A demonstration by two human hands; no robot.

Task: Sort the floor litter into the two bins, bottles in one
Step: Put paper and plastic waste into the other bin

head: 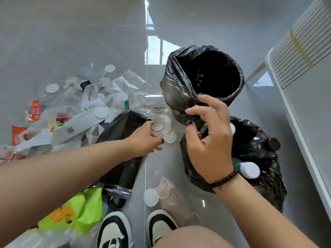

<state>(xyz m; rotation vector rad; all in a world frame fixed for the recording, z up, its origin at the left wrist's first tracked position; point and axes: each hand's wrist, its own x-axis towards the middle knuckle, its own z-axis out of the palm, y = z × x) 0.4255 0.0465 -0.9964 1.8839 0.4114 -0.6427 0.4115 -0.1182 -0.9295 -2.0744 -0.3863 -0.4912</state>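
Two bins lined with black bags stand on the grey floor. The far bin (172,72) looks dark inside. The near bin (268,190) holds bottles: a black-capped one (273,144) and a white-capped one (249,170). My right hand (209,138) hovers between the bins with curled fingers and seems to pinch the far bin's black bag at its edge. My left hand (145,138) reaches down to a small heap of round foil seal discs (163,127) on the floor, fingers touching them.
A pile of plastic bags, wrappers and white discs (77,108) covers the floor to the left. A black paper bag (121,133) lies under my left arm, a green bag (80,210) and a face mask (168,190) near my shoes. A white table (304,97) stands at right.
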